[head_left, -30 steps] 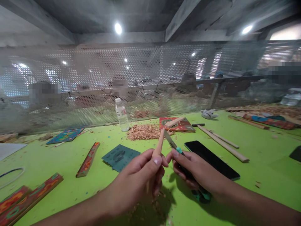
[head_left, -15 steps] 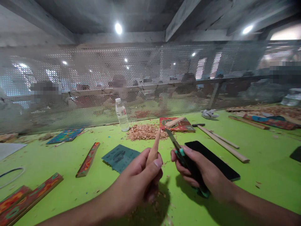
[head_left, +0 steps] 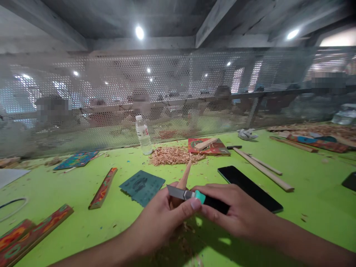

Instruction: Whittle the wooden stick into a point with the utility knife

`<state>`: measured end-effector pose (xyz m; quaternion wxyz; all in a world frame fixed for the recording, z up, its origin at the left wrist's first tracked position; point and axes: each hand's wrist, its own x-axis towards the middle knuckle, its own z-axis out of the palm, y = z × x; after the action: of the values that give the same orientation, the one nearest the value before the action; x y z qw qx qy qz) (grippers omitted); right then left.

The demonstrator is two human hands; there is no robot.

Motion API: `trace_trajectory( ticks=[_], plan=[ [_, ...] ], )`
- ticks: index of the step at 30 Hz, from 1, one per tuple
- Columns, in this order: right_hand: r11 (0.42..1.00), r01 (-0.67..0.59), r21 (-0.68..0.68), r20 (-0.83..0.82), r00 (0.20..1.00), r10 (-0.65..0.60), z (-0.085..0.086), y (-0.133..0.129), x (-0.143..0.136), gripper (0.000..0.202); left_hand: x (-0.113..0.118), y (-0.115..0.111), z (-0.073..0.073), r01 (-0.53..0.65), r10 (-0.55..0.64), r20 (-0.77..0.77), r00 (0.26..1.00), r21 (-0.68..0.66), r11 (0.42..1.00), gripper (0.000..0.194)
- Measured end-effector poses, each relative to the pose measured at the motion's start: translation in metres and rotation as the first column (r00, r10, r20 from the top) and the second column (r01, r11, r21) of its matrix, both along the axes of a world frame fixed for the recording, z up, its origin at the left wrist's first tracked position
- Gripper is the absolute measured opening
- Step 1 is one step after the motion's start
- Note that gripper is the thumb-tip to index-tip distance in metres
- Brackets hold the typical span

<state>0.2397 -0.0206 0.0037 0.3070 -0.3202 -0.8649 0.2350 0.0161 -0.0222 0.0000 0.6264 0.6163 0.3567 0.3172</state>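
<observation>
My left hand (head_left: 164,215) is closed around a piece of wood (head_left: 185,175) whose carved, tapered tip points up and away from me. In my right hand (head_left: 233,213) is a utility knife (head_left: 213,203) with a black and teal handle. Its blade (head_left: 175,192) lies crosswise over the wood, low on the taper, and points left. My left thumb rests against the knife near the teal part. The wood's lower end is hidden in my left palm. Behind my left hand a dark green sheet of sandpaper (head_left: 142,187) lies on the green table (head_left: 111,231).
A heap of wood shavings (head_left: 174,155) lies ahead, beside a water bottle (head_left: 144,135). To the right are a black phone (head_left: 250,189), a hammer (head_left: 264,168) and crumpled paper (head_left: 247,134). Painted wood strips (head_left: 103,188) lie left. A perforated metal screen (head_left: 172,96) stands behind the table.
My right hand has moved left, bringing the knife from beside the wood to across it. The blade has turned from pointing away to pointing left. My left hand keeps its hold.
</observation>
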Motion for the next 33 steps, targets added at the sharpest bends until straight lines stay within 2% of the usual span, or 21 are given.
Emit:
trace_trajectory(
  ticks=[3,7,12,19,26,33],
  plan=[
    [0.999,-0.016,0.042,0.018,1.000,0.015,-0.004,0.002,0.000,0.027,0.002,0.000,-0.005,-0.005,0.004,0.048,0.999,0.026,1.000,0.040],
    [1.000,0.008,0.027,0.049,0.999,-0.009,-0.009,0.003,0.001,0.023,0.005,0.001,-0.011,-0.060,0.057,0.109,0.992,0.026,0.998,0.044],
    [0.998,0.052,-0.020,0.103,0.993,-0.050,-0.009,0.003,0.001,0.020,0.006,0.003,-0.015,-0.133,0.131,0.076,0.989,0.022,0.991,0.042],
    [0.997,0.078,0.002,0.117,0.990,-0.077,-0.013,0.004,0.002,0.022,0.006,0.002,-0.022,-0.105,0.105,0.029,0.994,-0.020,0.994,0.050],
    [0.991,0.106,0.077,0.173,0.978,-0.118,-0.027,0.002,0.002,0.034,0.008,0.000,-0.034,-0.124,0.124,0.005,0.992,-0.076,0.989,0.058],
    [0.980,0.144,0.138,0.216,0.961,-0.171,-0.033,0.000,0.001,0.050,0.009,-0.002,-0.032,-0.149,0.146,-0.032,0.989,-0.080,0.986,0.060]
  ],
)
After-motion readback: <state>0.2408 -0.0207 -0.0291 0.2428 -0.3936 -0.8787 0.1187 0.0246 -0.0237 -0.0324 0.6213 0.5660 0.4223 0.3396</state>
